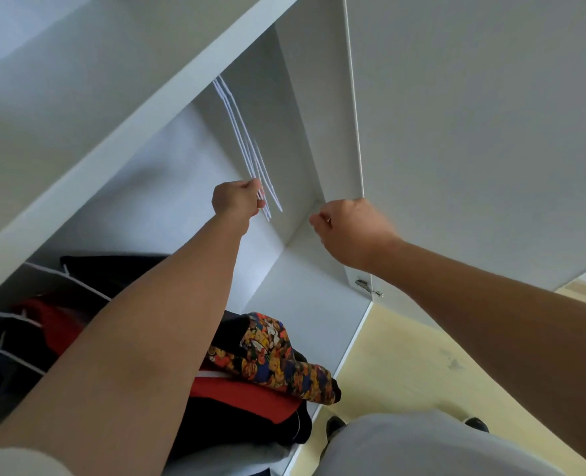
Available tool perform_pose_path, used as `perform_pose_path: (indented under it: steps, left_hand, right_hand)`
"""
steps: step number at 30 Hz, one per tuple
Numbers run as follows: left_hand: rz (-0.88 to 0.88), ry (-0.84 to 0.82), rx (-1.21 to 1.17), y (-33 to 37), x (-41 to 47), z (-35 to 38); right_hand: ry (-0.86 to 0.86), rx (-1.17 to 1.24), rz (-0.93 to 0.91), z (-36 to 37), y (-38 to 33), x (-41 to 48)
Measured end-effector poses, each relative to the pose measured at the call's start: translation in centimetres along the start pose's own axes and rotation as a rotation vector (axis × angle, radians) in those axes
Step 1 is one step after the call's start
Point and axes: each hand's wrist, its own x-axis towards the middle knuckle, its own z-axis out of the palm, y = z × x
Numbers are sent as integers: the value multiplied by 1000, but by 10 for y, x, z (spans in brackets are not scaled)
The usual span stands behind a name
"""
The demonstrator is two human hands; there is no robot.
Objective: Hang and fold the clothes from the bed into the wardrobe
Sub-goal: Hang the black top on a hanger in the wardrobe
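A single head-worn camera gave the only view. It sat close to the open wardrobe (302,269), within arm's reach, facing into it at a strong tilt, so the wardrobe's edges ran slantwise. The left arm (140,355) and right arm (490,304) stretched from the bottom corners toward the wardrobe. The floor (405,355) showed right of the wardrobe, below its door (473,115).

We find hangers (247,146) inside the wardrobe (305,115), clothes (250,389) piled below them, and the door (473,132) to the right.

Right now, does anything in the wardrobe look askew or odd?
The colourful cartoon-print garment lies crumpled on the red and black clothes pile, its end drooping past the pile's edge. The left hand grips tilted white hangers.
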Motion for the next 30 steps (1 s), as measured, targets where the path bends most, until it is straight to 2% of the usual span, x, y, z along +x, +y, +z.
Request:
perform_pose_path:
  steps: [3,8,14,20,30]
  left_hand:
    - [12,30,-70,-5,2,-6]
    - [140,61,6,-10,6,-18]
    - [175,113,41,-9,2,-29]
    - [217,96,56,-6,-9,-27]
    - [150,125,46,-26,-35,-33]
  right_hand:
    - [-5,-1,-3,2,-4,3]
    - [-5,3,-22,5,-11,5]
    - [-6,8,-25,6,-15,5]
    - [-12,7,-16,7,-14,4]
    - [-55,27,-34,13,-22,4]
